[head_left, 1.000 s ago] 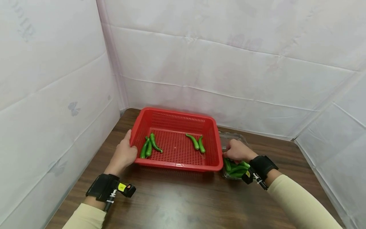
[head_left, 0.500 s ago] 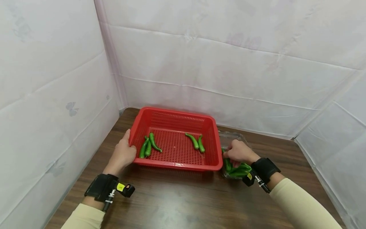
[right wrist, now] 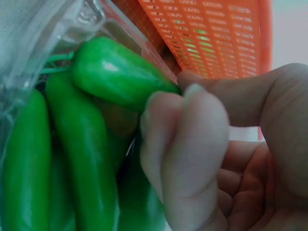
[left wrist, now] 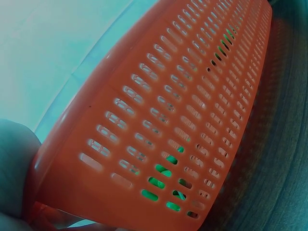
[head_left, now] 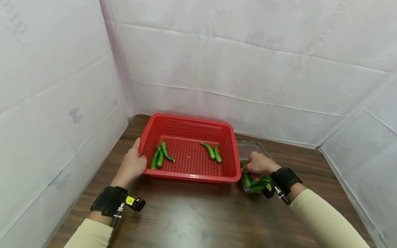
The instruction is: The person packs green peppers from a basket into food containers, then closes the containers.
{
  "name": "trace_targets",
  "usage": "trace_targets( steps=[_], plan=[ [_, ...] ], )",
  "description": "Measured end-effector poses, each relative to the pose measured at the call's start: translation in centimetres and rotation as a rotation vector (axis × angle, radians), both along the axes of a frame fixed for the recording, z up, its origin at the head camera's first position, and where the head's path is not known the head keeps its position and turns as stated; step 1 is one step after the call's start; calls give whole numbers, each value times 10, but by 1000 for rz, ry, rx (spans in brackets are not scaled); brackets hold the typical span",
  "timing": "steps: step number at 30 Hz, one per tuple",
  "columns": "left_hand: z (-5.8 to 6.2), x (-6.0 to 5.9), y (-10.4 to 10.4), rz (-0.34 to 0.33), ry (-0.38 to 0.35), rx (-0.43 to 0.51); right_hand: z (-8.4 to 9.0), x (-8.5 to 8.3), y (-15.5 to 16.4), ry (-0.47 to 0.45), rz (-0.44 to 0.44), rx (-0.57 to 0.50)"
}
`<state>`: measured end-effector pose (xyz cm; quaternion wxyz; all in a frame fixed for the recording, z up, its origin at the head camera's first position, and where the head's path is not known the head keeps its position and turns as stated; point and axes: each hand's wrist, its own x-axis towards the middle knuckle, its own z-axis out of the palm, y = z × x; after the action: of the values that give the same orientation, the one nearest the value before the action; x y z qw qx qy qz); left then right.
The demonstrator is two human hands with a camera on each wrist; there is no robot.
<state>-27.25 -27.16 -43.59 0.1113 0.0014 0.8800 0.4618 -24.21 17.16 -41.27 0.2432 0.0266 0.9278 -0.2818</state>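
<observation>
My left hand grips the left rim of a red perforated plastic basket. Inside it lie three green chili peppers at the left and two more peppers toward the right. Just beyond the basket's right side, my right hand reaches into a clear plastic container of several green peppers. Seen from the right wrist, thumb and forefinger pinch the end of one green chili pepper that lies across the others. The left wrist view shows the basket's slotted side wall, with green behind the slots.
Basket and container stand side by side on a dark brown wooden table. White sheeting walls rise close behind them and on both sides. The container's clear lid part lies toward the back wall.
My right hand has shifted slightly inside the container, and its fingers now show among the peppers. The left hand keeps its grip on the basket, and the peppers in the basket lie as before.
</observation>
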Motion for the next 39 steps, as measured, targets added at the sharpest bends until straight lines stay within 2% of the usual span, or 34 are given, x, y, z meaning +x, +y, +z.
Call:
trace_targets(
  steps=[13, 24, 27, 30, 33, 36, 39],
  plan=[
    [-1, -2, -2, -18, 28, -23, 9, -3, 11, 13, -43, -27],
    [-2, -2, -2, -12, 18, -21, 42, -19, 9, 243, -32, -2],
    [0, -2, -5, -3, 14, -18, 54, -30, -7, 317, 6, 24],
    [2, -2, -7, 1, 10, -20, 65, -42, -29, 410, 62, 94],
    [4, -1, -8, 1, 7, -19, 72, -54, -56, 460, 136, 158],
    [4, -1, -5, 3, 1, -12, 72, -65, -84, 441, 243, 183],
    [3, 0, -1, 7, -1, 2, 69, -75, -113, 377, 362, 192]
  ],
)
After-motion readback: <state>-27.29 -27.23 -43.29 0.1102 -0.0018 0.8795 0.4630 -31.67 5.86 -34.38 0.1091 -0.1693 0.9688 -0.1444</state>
